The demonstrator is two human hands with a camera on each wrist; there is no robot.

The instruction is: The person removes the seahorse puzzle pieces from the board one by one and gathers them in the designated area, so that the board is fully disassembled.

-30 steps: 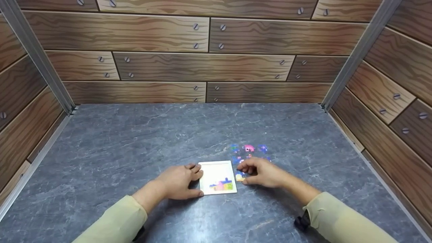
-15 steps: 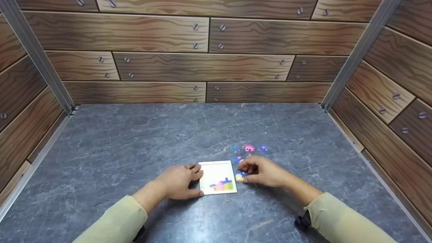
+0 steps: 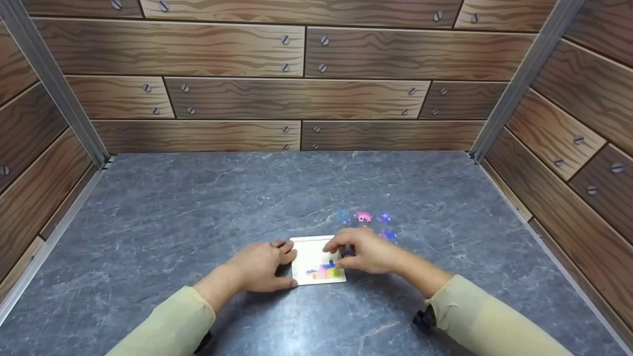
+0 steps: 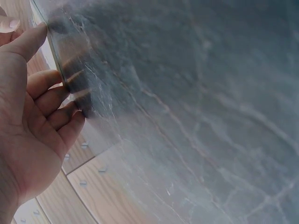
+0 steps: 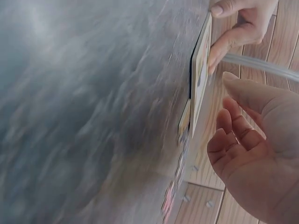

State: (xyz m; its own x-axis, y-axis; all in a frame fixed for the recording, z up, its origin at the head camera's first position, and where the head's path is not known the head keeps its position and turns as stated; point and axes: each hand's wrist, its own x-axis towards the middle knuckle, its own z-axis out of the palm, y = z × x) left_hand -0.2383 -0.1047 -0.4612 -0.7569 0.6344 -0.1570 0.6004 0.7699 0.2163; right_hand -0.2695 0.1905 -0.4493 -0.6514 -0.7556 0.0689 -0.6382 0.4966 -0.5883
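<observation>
A white square puzzle tray lies on the table, with several colourful pieces joined along its near right part. My left hand rests at the tray's left side, thumb at the near corner and fingertips on the edge. Over the tray's right edge is my right hand, its fingers loosely bent and thumb apart. Nothing shows between them in the right wrist view. There, a yellowish puzzle piece lies beside the tray; in the head view the right hand hides that spot.
Beyond the right hand lie several loose puzzle pieces, among them a pink piece, a blue piece and a green-blue piece. Another blue piece sits nearer. Wood-patterned walls enclose the grey table.
My right hand has shifted left from the loose yellow-and-blue piece to over the tray's right edge. The left hand and the tray stay in place.
</observation>
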